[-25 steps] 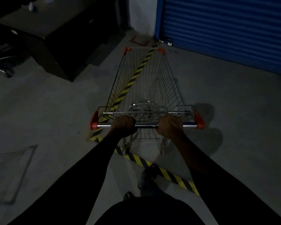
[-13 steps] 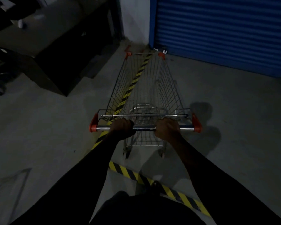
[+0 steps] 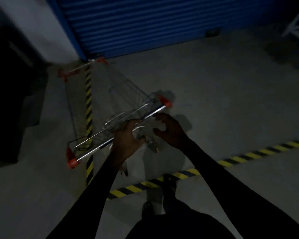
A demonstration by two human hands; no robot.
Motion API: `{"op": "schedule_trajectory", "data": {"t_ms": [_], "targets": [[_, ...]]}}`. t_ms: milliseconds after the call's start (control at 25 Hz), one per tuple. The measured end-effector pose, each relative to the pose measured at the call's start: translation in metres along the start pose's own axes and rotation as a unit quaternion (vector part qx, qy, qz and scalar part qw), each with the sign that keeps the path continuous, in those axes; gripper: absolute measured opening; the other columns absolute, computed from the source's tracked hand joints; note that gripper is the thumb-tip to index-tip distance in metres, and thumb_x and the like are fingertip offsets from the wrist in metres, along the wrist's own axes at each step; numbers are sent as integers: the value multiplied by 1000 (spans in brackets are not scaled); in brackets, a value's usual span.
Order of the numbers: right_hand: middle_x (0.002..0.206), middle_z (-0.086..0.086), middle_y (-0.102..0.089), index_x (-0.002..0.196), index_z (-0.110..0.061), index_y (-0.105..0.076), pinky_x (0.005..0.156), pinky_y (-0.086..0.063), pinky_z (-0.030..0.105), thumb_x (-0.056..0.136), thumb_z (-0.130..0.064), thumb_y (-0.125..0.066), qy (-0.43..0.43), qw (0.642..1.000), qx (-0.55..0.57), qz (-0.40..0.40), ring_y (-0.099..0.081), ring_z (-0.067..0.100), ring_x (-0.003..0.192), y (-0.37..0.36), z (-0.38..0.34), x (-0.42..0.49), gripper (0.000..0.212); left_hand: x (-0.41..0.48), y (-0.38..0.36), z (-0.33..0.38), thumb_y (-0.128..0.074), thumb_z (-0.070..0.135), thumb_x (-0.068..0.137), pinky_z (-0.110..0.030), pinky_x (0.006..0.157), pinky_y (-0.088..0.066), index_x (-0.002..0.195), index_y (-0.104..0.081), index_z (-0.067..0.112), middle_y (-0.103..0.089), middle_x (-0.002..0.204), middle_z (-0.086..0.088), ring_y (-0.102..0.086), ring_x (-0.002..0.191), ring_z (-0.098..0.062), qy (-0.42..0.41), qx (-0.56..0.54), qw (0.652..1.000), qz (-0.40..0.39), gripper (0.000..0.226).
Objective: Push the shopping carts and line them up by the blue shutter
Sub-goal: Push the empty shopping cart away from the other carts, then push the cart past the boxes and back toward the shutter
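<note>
Shopping cart [image 3: 114,107] nose-in at the left corner of the blue shutter [image 3: 136,23], skewed. Right hand [image 3: 169,130] spread open just off the handle bar [image 3: 97,147] — left hand [image 3: 126,140] over it, grip lost in blur. Barely held, could roll into the shutter — or settle crooked.

I see a grey concrete floor [image 3: 214,87] carrying the shopping cart [image 3: 118,118]. Two yellow-and-black tape strips [image 3: 88,104] lie on it, one running under the cart.
</note>
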State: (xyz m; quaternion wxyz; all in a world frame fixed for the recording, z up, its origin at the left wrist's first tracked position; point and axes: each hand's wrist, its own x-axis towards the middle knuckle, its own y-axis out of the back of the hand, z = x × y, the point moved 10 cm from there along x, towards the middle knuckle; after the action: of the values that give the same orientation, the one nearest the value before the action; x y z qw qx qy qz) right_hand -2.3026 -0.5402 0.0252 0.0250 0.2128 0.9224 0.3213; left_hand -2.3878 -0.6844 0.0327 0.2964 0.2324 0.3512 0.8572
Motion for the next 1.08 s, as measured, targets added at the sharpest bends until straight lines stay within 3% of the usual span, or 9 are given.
{"op": "schedule_trajectory", "data": {"t_ms": [80, 280, 400, 520, 600, 720, 840, 1080], "targets": [[124, 6, -59, 132, -15, -53, 87, -42, 17, 87, -22, -71, -84, 993, 67, 57, -56, 17, 106, 51, 24, -55, 49, 1, -40, 51, -62, 45, 66, -35, 95, -46, 128, -52, 16, -60, 126, -5, -57, 114, -21, -53, -70, 994, -60, 70], [129, -2, -53, 138, -24, -45, 87, -43, 27, 94, -26, -62, -197, 948, 91, 231, -51, 11, 107, 186, 83, -226, 47, -49, -165, 224, -57, 49, 71, -36, 104, -37, 141, -35, 29, -43, 144, 1, -41, 129, -18, -162, -101, 949, -251, 75], [128, -2, -54, 137, -24, -47, 86, -43, 27, 94, -26, -61, -243, 908, 72, 335, -52, 12, 107, 263, 119, -344, 45, -97, -236, 334, -55, 52, 69, -35, 101, -38, 142, -33, 34, -43, 143, 7, -40, 128, -16, -234, -100, 915, -313, 78], [129, 1, -56, 135, -20, -49, 89, -42, 27, 91, -23, -63, -282, 863, 46, 416, -52, 11, 109, 341, 158, -481, 47, -175, -318, 456, -66, 40, 75, -36, 101, -39, 144, -32, 29, -44, 143, 2, -40, 129, -20, -311, -94, 875, -360, 78], [131, 3, -55, 136, -16, -49, 91, -41, 25, 90, -22, -64, -304, 842, 13, 446, -52, 13, 113, 392, 186, -569, 49, -235, -377, 532, -62, 47, 73, -40, 102, -40, 145, -30, 28, -43, 144, 1, -40, 130, -22, -351, -93, 846, -390, 81], [131, 5, -55, 136, -21, -47, 97, -45, 37, 87, -34, -61, -344, 801, -42, 488, -51, 17, 118, 467, 227, -714, 53, -337, -467, 651, -51, 60, 69, -44, 103, -39, 146, -24, 33, -39, 146, 4, -38, 131, -20, -393, -98, 799, -444, 87], [134, 6, -51, 138, -25, -43, 97, -44, 45, 87, -38, -59, -410, 761, -100, 493, -47, 24, 121, 536, 262, -834, 55, -425, -534, 767, -62, 50, 76, -43, 100, -41, 148, -19, 33, -38, 146, 0, -37, 130, -24, -448, -88, 763, -458, 86], [141, 8, -44, 142, -23, -39, 94, -38, 46, 84, -48, -55, -538, 632, -245, 501, -38, 33, 126, 694, 359, -1047, 65, -546, -685, 992, -64, 49, 79, -44, 103, -33, 151, -6, 27, -24, 154, -4, -25, 136, -27, -580, -35, 693, -427, 95]]}}
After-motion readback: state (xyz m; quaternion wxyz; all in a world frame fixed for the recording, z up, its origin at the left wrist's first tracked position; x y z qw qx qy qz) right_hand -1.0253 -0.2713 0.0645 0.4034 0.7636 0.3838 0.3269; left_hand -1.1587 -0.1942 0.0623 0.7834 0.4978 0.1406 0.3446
